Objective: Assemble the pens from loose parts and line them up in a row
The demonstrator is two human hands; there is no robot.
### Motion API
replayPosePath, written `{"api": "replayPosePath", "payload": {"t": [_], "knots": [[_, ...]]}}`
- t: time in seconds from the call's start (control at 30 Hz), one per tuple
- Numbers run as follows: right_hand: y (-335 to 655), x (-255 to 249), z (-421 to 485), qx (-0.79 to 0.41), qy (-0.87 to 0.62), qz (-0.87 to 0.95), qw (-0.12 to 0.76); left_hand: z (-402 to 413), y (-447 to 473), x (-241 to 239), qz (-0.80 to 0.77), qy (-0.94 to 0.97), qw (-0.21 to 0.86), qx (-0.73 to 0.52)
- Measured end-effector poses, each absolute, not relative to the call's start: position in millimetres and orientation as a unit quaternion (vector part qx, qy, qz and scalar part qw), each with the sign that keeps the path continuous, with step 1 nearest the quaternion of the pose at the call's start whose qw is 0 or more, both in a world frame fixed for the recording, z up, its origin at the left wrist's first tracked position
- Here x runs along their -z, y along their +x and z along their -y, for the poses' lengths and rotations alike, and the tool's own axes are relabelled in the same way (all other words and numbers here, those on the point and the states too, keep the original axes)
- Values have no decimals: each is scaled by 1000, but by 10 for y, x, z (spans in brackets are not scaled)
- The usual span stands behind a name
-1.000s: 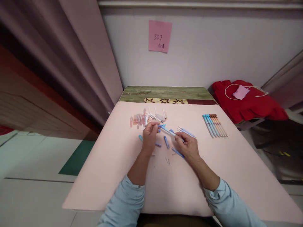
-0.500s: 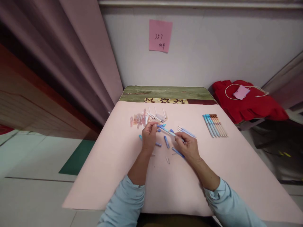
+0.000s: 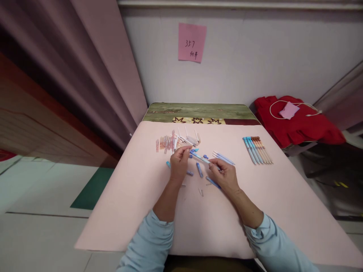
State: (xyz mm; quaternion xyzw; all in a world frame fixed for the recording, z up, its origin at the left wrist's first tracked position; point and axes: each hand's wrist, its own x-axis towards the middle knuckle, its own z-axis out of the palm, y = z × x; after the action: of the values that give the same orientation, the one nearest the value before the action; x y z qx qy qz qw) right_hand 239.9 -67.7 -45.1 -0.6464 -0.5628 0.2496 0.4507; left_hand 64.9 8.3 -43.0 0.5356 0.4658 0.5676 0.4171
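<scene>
Pen (image 3: 200, 157): left hand (image 3: 179, 164), right hand (image 3: 226, 175) pinch its ends.
Blue pieces (image 3: 199, 170): below your fingers; a slip could scatter them.

A pink-covered table (image 3: 210, 226) carries lined-up pens (image 3: 258, 151) and loose pen parts (image 3: 199, 170).
</scene>
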Motion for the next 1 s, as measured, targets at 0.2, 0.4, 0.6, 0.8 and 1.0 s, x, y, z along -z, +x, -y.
{"api": "replayPosePath", "payload": {"t": [0.2, 0.4, 0.6, 0.8, 1.0], "knots": [[2388, 469, 681, -274, -638, 565, 446, -83, 655, 435, -448, 520, 451, -571], [2382, 449, 683, -271, -635, 570, 445, -60, 681, 388, -427, 510, 472, -579], [2353, 407, 684, -283, -625, 571, 452, -79, 705, 403, -426, 428, 522, -602], [2375, 446, 683, -272, -637, 567, 446, -118, 692, 401, -406, 335, 570, -631], [2384, 488, 651, -297, -625, 553, 463, -100, 699, 352, -390, 337, 580, -630]]}}
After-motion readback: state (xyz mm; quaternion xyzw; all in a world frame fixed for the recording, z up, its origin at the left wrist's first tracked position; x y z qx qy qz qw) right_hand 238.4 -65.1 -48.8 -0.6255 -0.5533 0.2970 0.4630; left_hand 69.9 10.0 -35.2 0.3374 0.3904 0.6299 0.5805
